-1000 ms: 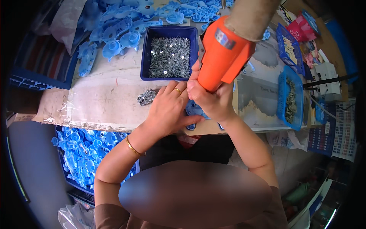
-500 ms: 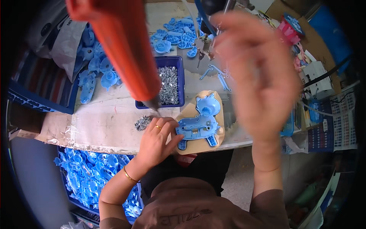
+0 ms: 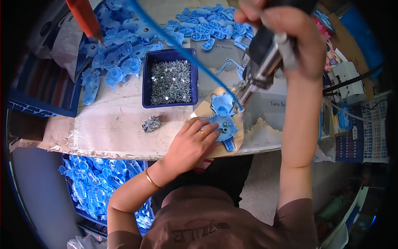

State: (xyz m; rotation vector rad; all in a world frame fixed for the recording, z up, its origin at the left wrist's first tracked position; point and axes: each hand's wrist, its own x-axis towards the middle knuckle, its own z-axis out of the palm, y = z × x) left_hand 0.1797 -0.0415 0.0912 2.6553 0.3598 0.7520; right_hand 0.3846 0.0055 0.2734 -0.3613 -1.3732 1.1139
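Observation:
A blue plastic animal-shaped toy half lies hollow side up in a tan holder near the table's front edge. Over its left part rests my left hand, fingers close together and holding it down; the thumb is hidden. My right hand is raised at the upper right, wrapped around a black and silver tool, slightly blurred. A thin blue hose runs to the tool's metal tip, which is near the toy half's right edge. Whether the tip touches it I cannot tell.
A dark blue tray of small screws stands behind the hands, with a screw heap before it. Blue toy parts cover the back. An orange screwdriver hangs upper left. More parts fill a bin below the table.
The orange screwdriver has moved up and left, away from the toy half. My left hand has shifted right onto the toy half. My right hand now grips the black and silver tool.

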